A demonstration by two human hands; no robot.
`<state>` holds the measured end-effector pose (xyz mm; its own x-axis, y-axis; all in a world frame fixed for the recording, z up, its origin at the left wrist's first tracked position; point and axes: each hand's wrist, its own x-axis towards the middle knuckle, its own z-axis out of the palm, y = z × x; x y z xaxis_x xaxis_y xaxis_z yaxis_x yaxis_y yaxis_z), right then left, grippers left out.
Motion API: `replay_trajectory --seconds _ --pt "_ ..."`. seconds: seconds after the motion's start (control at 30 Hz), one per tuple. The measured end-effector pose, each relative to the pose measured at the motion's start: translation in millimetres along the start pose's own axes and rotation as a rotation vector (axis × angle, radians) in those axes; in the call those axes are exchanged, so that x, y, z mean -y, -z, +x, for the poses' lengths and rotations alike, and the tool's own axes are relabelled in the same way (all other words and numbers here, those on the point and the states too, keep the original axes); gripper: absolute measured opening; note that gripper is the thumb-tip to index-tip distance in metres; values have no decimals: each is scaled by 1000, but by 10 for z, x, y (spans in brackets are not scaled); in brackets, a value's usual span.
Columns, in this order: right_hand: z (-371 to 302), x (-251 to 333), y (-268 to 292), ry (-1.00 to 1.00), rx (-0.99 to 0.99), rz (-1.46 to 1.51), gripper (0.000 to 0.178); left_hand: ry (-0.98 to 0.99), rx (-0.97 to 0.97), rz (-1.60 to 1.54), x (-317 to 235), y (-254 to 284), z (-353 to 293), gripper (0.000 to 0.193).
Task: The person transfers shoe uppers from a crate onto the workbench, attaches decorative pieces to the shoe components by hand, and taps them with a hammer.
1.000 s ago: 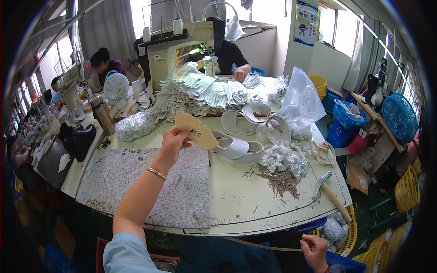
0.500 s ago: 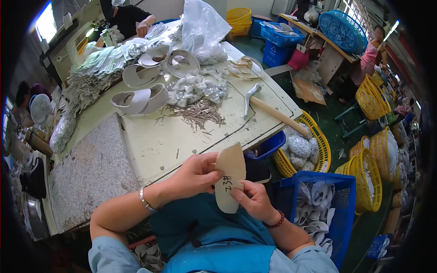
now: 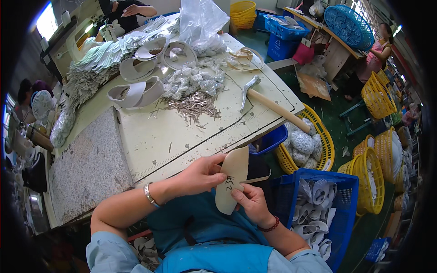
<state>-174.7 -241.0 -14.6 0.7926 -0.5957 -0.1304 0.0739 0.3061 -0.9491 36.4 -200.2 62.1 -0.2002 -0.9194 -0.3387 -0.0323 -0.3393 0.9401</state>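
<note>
In front of my chest I hold a beige, sole-shaped flat piece (image 3: 236,166) with handwriting on its face. My left hand (image 3: 205,174) pinches its left edge between thumb and fingers. Lower on the opposite edge, my right hand (image 3: 255,205) grips it with the thumb on top. Beyond the hands, a hammer (image 3: 278,109) with a wooden handle lies across the table's right side. A pile of small metal strips (image 3: 193,105) sits beside crumpled clear bags of shiny pieces (image 3: 193,81). White shoe straps (image 3: 136,94) stand to their left.
A speckled stone slab (image 3: 86,168) covers the table's near left. At my right are a blue crate (image 3: 348,204) of white straps and a yellow basket (image 3: 328,148) of bagged pieces. A co-worker (image 3: 129,11) sits across the table; another person (image 3: 375,57) stands far right.
The view has shifted slightly. The sole-shaped piece stays in both hands and leans a little more to the right at its top. The co-worker across the table has raised a hand.
</note>
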Motion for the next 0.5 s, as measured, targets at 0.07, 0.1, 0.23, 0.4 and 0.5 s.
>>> replay_trajectory --seconds 0.07,0.1,0.23,0.4,0.5 --pt "6 -40 44 -16 -9 -1 25 -45 -32 -57 185 -65 -70 42" --pt "14 -59 54 -25 16 -5 25 -169 -58 -142 327 -126 -108 39" --pt "59 -80 41 2 91 -277 18 -64 -251 -352 888 -343 -244 20" --pt "244 168 -88 372 167 -791 11 -10 -553 -491 1322 -469 -527 21" --pt "83 839 -54 927 -129 -979 17 28 -576 -575 1542 -593 -518 28"
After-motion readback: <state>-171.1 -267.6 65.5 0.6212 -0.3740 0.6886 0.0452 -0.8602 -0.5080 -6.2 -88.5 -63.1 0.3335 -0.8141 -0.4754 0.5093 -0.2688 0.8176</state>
